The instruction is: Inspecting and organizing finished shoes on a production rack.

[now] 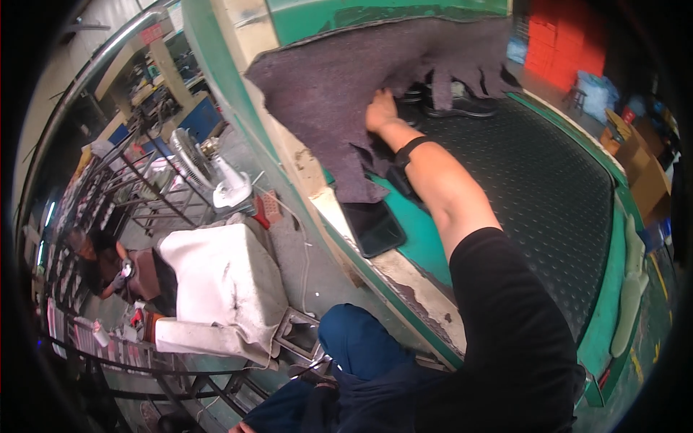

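Observation:
My right arm reaches forward across the black conveyor belt (530,184). At the end of it, my right hand (381,113) is closed at the ragged edge of a dark purplish-grey cloth curtain (317,94), which bunches beside the fingers. Just right of the hand, black shoes (462,110) stand on the belt, partly hidden behind the curtain's torn strips. A dark phone (374,227) lies on the machine's edge, under the curtain's lower corner. Only a sliver of my left hand (242,428) shows at the bottom edge, near my lap; its fingers are mostly hidden.
A green frame (608,281) borders the belt. To the left stand a white fan (229,184), a cloth-covered block (220,274) and metal racks. Another person (108,267) sits at the far left. Cardboard boxes (642,159) and red stacks (556,47) are at the right.

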{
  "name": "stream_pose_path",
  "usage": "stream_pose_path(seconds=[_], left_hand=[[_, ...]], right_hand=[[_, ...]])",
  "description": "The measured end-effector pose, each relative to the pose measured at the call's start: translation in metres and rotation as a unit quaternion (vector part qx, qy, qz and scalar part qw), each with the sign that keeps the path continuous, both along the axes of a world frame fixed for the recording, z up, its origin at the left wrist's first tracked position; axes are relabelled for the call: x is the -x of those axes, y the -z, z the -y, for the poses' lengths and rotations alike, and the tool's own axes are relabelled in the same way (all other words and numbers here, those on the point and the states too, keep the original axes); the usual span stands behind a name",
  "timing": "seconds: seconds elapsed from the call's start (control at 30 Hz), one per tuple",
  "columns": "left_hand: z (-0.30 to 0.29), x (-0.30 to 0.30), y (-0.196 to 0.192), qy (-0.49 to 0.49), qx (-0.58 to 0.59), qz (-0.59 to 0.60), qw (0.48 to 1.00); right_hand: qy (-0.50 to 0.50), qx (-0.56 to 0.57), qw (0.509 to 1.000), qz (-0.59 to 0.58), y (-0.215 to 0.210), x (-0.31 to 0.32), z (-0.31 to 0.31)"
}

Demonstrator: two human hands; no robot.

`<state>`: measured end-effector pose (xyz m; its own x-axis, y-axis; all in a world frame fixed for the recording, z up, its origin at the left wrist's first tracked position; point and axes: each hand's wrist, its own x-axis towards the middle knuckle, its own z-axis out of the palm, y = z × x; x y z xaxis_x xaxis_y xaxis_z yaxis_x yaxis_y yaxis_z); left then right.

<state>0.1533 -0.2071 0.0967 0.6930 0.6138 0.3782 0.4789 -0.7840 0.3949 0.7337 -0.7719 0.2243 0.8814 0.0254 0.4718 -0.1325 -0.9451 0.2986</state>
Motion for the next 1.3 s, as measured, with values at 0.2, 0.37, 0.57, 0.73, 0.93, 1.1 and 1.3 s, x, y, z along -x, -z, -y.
stream_pose_path(seconds=[0.2,0.37,0.57,0.73,0.93,1.1,1.3], left_hand=[[-0.002,-0.005,0.009,0.002,-0.029,0.019,0.999],[-0.019,-0.007,0.031,0.003,0.018,0.063,0.998],[-0.022,0.005,0.038,-0.002,0.087,0.108,0.99],[-0.042,0.02,0.024,0.092,0.353,0.127,0.922],[-0.054,0.06,-0.03,0.137,0.307,-0.018,0.942],[-0.043,0.009,-0.032,0.198,0.47,0.12,0.851],[0.035,-0.05,-0.026,0.404,0.516,0.047,0.754]], right_hand=[[0.075,-0.344,0.923,-0.155,0.012,-0.05,0.085],[-0.117,-0.269,0.952,-0.087,0.07,-0.12,0.165],[-0.051,-0.303,0.949,-0.069,0.047,-0.034,0.142],[-0.13,-0.36,0.906,-0.179,-0.021,0.162,0.103],[0.101,-0.398,0.883,-0.228,-0.06,0.369,0.106],[0.066,-0.55,0.83,-0.063,-0.027,0.395,0.109],[0.151,-0.564,0.811,-0.019,-0.057,0.398,0.068]])
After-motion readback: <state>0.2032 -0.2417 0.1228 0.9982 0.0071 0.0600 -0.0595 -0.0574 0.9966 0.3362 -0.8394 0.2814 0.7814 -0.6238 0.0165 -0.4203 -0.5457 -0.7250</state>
